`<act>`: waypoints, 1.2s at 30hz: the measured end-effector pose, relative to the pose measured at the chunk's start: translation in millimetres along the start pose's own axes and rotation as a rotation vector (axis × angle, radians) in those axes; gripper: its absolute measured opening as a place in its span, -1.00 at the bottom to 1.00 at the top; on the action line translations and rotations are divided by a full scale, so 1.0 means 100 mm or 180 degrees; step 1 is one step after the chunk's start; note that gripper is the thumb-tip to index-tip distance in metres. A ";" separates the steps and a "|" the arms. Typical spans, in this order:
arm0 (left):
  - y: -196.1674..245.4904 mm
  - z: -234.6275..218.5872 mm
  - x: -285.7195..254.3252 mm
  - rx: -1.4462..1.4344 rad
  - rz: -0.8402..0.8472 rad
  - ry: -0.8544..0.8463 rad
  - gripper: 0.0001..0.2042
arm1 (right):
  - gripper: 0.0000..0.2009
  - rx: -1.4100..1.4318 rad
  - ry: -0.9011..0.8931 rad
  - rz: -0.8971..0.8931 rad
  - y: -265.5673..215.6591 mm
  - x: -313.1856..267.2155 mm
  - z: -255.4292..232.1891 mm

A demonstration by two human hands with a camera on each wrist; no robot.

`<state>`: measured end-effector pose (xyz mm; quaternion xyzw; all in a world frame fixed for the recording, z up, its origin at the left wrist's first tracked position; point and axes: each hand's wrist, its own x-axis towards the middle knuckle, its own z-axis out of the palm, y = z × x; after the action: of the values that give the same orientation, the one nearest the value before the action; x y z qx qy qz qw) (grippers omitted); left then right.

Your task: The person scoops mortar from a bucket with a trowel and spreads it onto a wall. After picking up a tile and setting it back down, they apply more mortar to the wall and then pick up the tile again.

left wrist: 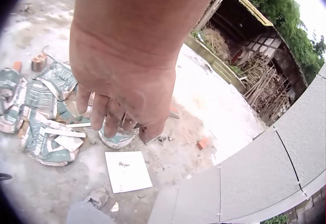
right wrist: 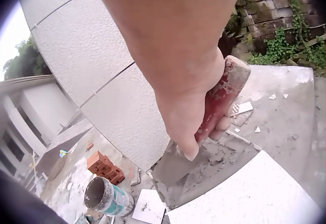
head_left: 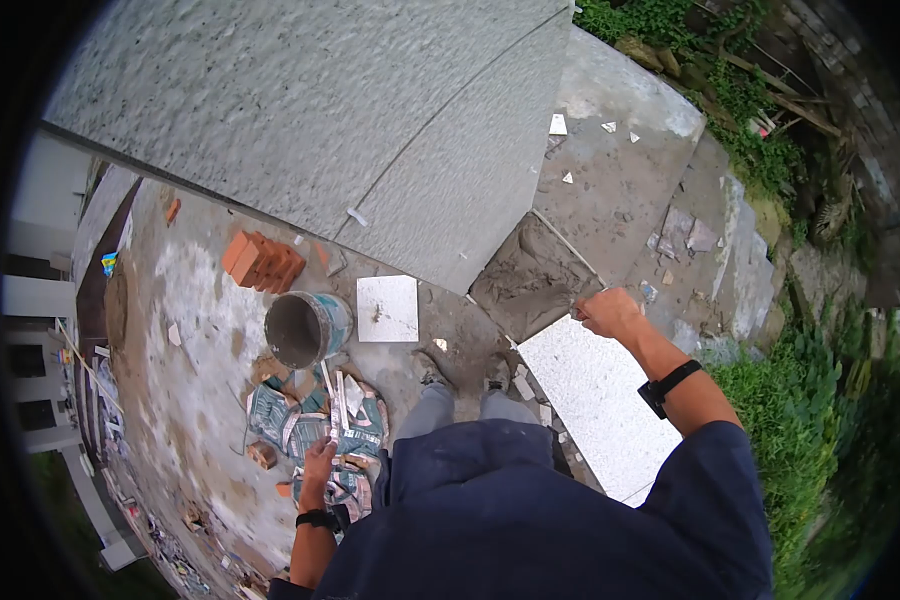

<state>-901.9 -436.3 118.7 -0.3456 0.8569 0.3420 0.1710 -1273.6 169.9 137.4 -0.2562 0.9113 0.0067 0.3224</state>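
Note:
In the right wrist view, my right hand [right wrist: 186, 102] grips the worn red handle [right wrist: 219, 99] of a trowel. The trowel's flat grey blade [right wrist: 175, 168] lies over wet grey mortar. That mortar patch [head_left: 528, 268] fills a square gap beside a large white speckled tile [head_left: 600, 395], and my right hand hovers at its near right corner in the head view. My left hand [head_left: 318, 462] hangs low on the left with loose fingers and holds nothing. Beneath it lie torn green-and-white bags [head_left: 280, 418].
A mortar-stained bucket [head_left: 338, 325] stands left of a small white tile [head_left: 388, 308]. Behind it is a stack of orange bricks [head_left: 260, 262]. A large grey tiled surface [head_left: 320, 120] borders the mortar. Tile shards [head_left: 558, 125] lie farther off, and plants [head_left: 790, 410] grow on the right.

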 end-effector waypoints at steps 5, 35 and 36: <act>0.11 -0.07 0.08 -0.0208 -0.0258 -0.0227 -0.56 | -0.73 0.0585 0.0290 0.0434 0.10 -0.01 0.15; -0.93 -0.08 0.12 -0.0656 -0.0550 -0.0395 -0.55 | -0.68 0.4763 0.0270 0.1393 -1.69 0.56 0.93; -0.92 -0.09 0.12 -0.0662 -0.0548 -0.0394 -0.55 | -0.68 0.4759 0.0273 0.1391 -1.70 0.52 0.91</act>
<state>-846.2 -496.9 76.0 -0.4120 0.7719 0.4336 0.2155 -1174.5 14.1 61.3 0.2144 0.7153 -0.5558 0.3653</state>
